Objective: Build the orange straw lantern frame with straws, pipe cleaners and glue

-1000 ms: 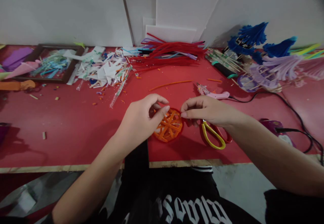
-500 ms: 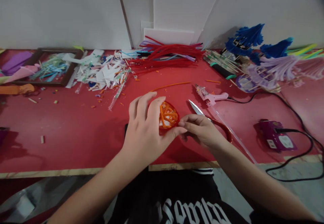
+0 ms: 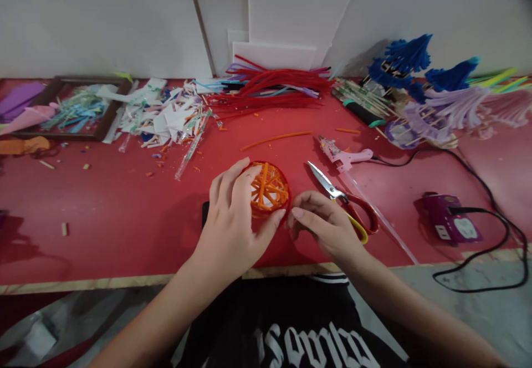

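A round, cage-like piece of orange pipe cleaners with a red rim [image 3: 268, 186] is in my left hand [image 3: 233, 207]. The fingers curve around its far left side and the thumb presses near its front edge. White shows through the gaps between the orange strips. My right hand [image 3: 322, 221] is at the right side of the red rim, its fingers curled inward and its thumb close to the edge. What lies between those fingertips is hidden. Right of that hand lie open-handled scissors [image 3: 328, 182], with red and yellow grips. A pink glue gun [image 3: 344, 156] rests behind them.
An orange pipe cleaner [image 3: 276, 139] lies behind the piece. Red pipe cleaners [image 3: 282, 85] are heaped at the back, beside white scraps [image 3: 177, 113]. Blue and lilac pleated pieces [image 3: 449, 80] stand back right. A purple power box [image 3: 451, 218] has a black cord trailing off the edge.
The orange piece has shifted slightly left and turned, showing more of its top and red rim. My right fingertips have loosened from their pinch near the left thumb. More of the scissors shows.
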The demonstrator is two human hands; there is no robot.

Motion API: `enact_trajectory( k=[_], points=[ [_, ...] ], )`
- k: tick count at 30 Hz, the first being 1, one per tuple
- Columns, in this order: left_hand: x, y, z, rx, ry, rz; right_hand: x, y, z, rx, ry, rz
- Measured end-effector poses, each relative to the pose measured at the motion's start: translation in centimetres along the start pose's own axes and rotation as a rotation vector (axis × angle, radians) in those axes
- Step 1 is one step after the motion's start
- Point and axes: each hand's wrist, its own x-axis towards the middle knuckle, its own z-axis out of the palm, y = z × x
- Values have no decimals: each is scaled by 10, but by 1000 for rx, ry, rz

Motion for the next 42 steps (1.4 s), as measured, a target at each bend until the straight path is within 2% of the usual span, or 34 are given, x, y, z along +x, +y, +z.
enact_trajectory(
  k=[3,8,14,21,30,32,35,38,42],
  points=[
    [-1,0,1,-2,13,15,-3,6,9,232,52,83],
    [1,0,3,7,23,35,-6,11,17,354,117,68],
    [0,2,0,28,-15,7,-8,18,21,241,178,-41],
    [-1,0,-2,36,-29,75,-8,14,20,50,170,-125],
    [-3,-2,-8,89,-107,157,-11,16,18,-59,169,-173],
    [-2,-6,-9,109,-116,193,-11,13,13,-169,193,-259],
    [1,-13,-11,131,-120,270,-5,4,-2,-526,200,-555],
    [4,-20,-14,139,-131,351,8,-9,-17,-941,105,-872],
    [6,-25,-15,131,-57,429,25,-22,-24,-1247,-1,-1064]
  ],
)
